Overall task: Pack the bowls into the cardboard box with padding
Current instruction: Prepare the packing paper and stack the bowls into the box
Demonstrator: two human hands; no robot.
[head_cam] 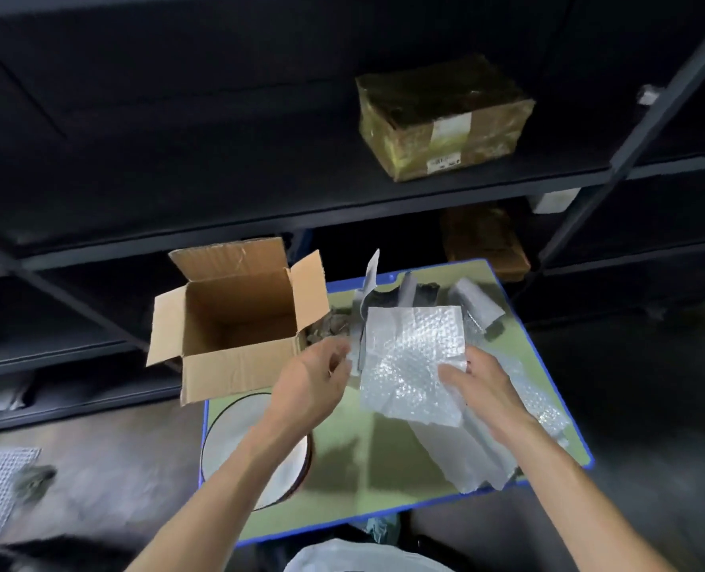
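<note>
Right grip (479,386) pinches crinkly bubble wrap (412,357); left grip (313,377) curled, hold unclear.

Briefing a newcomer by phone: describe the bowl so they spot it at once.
On the green, blue-edged table stands an open brown cardboard box. Just in front of it, at the table's left edge, lies the round white bowl with a thin dark rim. The rest is crumpled grey padding; only this is round.

Dark metal shelving (260,225) stands over a grey floor (107,468).
</note>
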